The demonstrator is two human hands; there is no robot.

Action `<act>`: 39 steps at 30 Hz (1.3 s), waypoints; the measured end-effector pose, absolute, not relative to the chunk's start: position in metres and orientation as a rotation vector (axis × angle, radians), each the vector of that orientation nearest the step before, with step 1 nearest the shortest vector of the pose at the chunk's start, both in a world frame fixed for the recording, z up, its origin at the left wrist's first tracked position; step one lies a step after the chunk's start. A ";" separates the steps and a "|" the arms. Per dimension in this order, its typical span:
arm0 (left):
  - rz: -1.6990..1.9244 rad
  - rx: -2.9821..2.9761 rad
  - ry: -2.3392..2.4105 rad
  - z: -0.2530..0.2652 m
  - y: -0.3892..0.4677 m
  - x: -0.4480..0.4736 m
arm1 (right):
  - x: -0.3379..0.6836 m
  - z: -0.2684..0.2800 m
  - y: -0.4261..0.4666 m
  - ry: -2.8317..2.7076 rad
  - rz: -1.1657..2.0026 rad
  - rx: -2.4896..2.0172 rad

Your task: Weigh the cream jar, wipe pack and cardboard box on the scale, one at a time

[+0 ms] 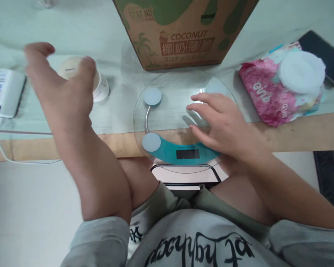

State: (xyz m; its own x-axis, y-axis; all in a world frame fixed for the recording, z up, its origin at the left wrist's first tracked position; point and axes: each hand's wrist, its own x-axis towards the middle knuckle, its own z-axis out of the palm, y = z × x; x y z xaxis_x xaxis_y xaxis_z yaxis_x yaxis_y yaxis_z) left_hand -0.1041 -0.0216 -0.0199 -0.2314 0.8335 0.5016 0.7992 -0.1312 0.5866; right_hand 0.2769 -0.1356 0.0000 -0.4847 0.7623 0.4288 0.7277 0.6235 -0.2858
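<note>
A round glass scale (172, 115) with a teal display strip lies in front of me, its near edge jutting past the table's wooden edge. Over its right side is my right hand (225, 122), fingers spread and holding nothing; whether the fingertips touch the glass is unclear. My left hand (68, 89) is raised at the left with thumb and fingers apart. Just beyond it stands a white paper cup (101, 89) with pale contents, partly hidden by the hand. The left hand looks clear of the cup, slightly blurred.
Behind the scale stands a cardboard box (183, 40) printed "COCONUT". To the right, a white round lid (302, 72) sits on a pink packet (267, 92), beside a dark flat object (328, 59). A white device (9, 92) and cable (25, 162) are at left.
</note>
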 end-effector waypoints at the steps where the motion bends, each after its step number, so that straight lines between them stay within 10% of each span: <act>1: 1.236 1.745 2.146 -0.021 -0.024 -0.096 | 0.271 -0.008 -0.136 -2.351 0.116 -1.171; 19: 1.718 2.005 1.880 -0.064 0.011 -0.118 | 0.275 -0.035 -0.131 -2.264 0.254 -1.240; 27: 1.083 2.445 1.032 0.035 -0.073 0.005 | 0.288 -0.035 -0.125 -1.900 0.445 -1.355; 39: 0.702 2.339 0.878 0.017 -0.077 0.046 | 0.296 -0.045 -0.119 -1.831 0.554 -1.295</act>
